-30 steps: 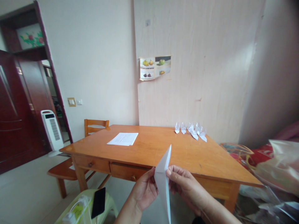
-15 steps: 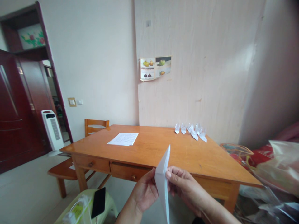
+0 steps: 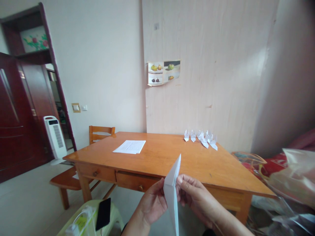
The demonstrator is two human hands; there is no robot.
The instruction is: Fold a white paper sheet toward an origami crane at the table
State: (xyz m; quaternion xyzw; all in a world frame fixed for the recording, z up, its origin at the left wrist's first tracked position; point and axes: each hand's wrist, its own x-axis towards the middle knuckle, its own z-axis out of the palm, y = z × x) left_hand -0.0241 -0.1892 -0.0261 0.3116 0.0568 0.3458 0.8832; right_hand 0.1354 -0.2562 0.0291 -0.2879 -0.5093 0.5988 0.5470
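A folded sheet of white paper (image 3: 171, 191) stands on edge between my two hands, its pointed tip up and its lower end running out of the picture. My left hand (image 3: 154, 202) pinches its left edge between thumb and fingers. On the opposite side, my right hand (image 3: 190, 190) grips the right edge, thumb on top. Both hands are in front of the wooden table (image 3: 157, 160), held off its surface. Several folded white paper figures (image 3: 200, 137) stand at the table's far right.
A stack of written sheets (image 3: 130, 146) lies on the table's left half. At lower left, a pale green stool (image 3: 114, 214) bears a black phone (image 3: 103, 213) and a white cable. A wooden bench (image 3: 66, 178) and chair (image 3: 102, 131) stand left; plastic bags (image 3: 295, 177) are piled right.
The folded paper's tip has shifted very slightly right and down, and my right hand's fingers have moved a little along its edge. Both hands keep their grip.
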